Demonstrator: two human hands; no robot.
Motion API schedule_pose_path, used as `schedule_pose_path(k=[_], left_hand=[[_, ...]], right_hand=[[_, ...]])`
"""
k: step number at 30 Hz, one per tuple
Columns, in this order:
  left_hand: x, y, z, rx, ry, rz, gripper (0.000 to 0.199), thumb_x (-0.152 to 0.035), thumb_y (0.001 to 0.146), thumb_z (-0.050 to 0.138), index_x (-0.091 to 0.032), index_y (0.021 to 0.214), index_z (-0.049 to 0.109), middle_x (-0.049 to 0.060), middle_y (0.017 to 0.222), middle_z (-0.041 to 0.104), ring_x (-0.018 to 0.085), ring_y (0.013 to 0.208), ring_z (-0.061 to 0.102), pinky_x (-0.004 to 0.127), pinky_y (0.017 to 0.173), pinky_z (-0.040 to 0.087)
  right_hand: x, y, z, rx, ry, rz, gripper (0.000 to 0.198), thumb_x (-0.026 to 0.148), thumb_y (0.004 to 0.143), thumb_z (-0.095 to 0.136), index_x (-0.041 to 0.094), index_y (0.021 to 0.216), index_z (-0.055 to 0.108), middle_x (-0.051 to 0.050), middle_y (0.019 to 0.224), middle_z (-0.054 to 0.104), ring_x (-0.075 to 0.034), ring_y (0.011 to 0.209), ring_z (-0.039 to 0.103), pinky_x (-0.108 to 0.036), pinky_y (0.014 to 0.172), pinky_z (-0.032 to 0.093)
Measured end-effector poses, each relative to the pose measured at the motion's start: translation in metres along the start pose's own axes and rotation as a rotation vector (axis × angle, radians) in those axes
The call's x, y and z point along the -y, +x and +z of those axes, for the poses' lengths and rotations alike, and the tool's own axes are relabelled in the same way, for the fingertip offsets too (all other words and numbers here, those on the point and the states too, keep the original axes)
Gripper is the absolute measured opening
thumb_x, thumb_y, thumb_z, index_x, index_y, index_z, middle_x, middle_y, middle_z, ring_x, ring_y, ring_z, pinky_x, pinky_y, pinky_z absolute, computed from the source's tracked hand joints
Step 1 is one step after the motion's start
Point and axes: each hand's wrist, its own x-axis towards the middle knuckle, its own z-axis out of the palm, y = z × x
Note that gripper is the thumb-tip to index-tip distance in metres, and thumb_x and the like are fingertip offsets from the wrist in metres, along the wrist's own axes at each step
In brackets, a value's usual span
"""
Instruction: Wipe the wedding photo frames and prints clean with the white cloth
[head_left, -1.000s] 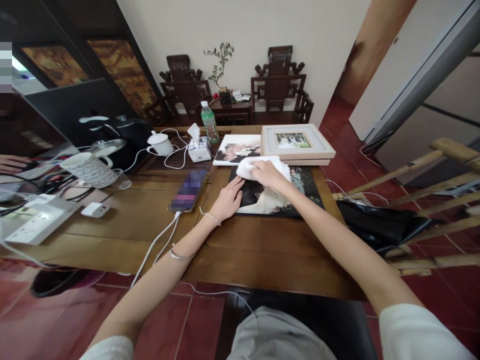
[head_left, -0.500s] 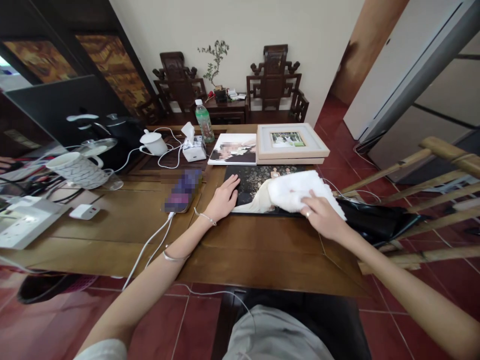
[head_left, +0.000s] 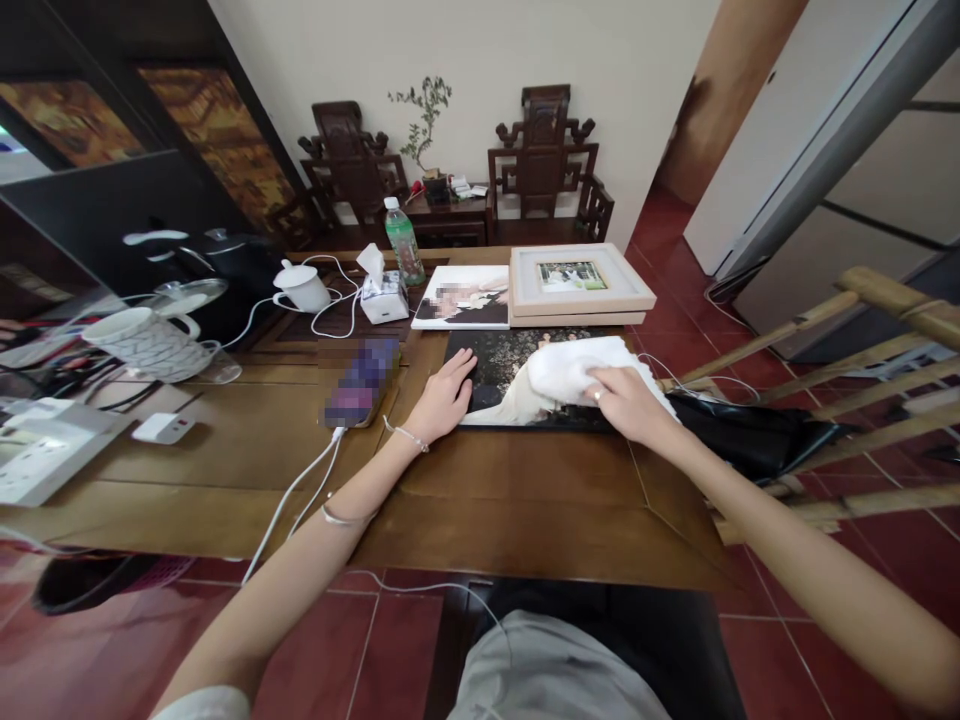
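Observation:
A dark photo panel (head_left: 495,365) with a pale gown in its picture lies flat on the wooden table (head_left: 517,500). My left hand (head_left: 445,393) rests on its left edge, fingers stretched out flat and holding nothing. Bunched in my right hand (head_left: 630,405) is a white towel (head_left: 574,365), its fluffy cloth lying over the right part of the panel and hiding much of the picture. My right fingers are closed on the near side of the towel.
Behind the panel lie a white-edged photo (head_left: 465,300) and stacked frames (head_left: 577,285). To the left are a charging phone (head_left: 364,385), a tissue box (head_left: 385,298), a bottle (head_left: 405,243), a mug (head_left: 139,343) and a power strip (head_left: 52,445). A bamboo rack (head_left: 892,300) stands right.
My right hand and the towel have shifted slightly left over the panel. My left hand stays on the panel's left edge. The whole view has moved a little.

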Motion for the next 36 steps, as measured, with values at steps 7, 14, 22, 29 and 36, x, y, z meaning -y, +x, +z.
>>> schedule_pose_path(k=[7,14,22,29,36], left_hand=[[0.002,-0.001,0.001,-0.017,-0.008,0.01,0.044,-0.021,0.093,0.036,-0.01,0.133,0.051,0.015,0.146,0.043,0.024,0.139,0.035,0.046,0.114,0.032],[0.003,-0.001,0.001,-0.007,-0.003,0.011,0.045,-0.022,0.093,0.036,-0.008,0.133,0.05,0.016,0.146,0.043,0.024,0.14,0.034,0.046,0.114,0.032],[0.0,-0.001,0.0,-0.011,0.0,0.008,0.044,-0.021,0.092,0.035,-0.011,0.133,0.051,0.015,0.146,0.044,0.023,0.139,0.035,0.047,0.113,0.033],[-0.002,0.0,0.0,-0.006,0.0,0.001,0.044,-0.02,0.092,0.036,-0.012,0.133,0.051,0.014,0.146,0.044,0.024,0.139,0.034,0.047,0.114,0.032],[-0.003,-0.001,0.0,-0.005,0.006,-0.011,0.044,-0.021,0.092,0.035,-0.013,0.133,0.05,0.013,0.147,0.043,0.023,0.14,0.034,0.047,0.114,0.031]], right_hand=[[-0.03,0.067,0.001,-0.057,0.03,0.048,0.022,0.028,0.073,0.039,0.019,0.059,0.053,-0.007,0.071,0.063,-0.022,0.075,0.055,-0.031,0.064,0.034],[-0.037,0.088,0.002,-0.062,-0.001,0.095,0.027,0.027,0.075,0.039,0.016,0.068,0.063,-0.01,0.081,0.068,-0.025,0.081,0.057,-0.032,0.069,0.036],[-0.003,0.022,0.009,0.01,-0.106,0.027,0.029,0.024,0.081,0.037,0.017,0.072,0.064,-0.01,0.077,0.068,-0.025,0.078,0.06,-0.033,0.074,0.04],[0.038,-0.061,0.008,0.093,-0.023,-0.065,0.028,0.017,0.081,0.039,0.019,0.087,0.066,-0.01,0.105,0.068,-0.028,0.109,0.057,-0.049,0.105,0.029],[0.049,-0.045,0.015,0.091,-0.011,-0.055,0.027,0.017,0.081,0.039,0.019,0.083,0.066,-0.011,0.103,0.067,-0.029,0.108,0.055,-0.05,0.102,0.032]])
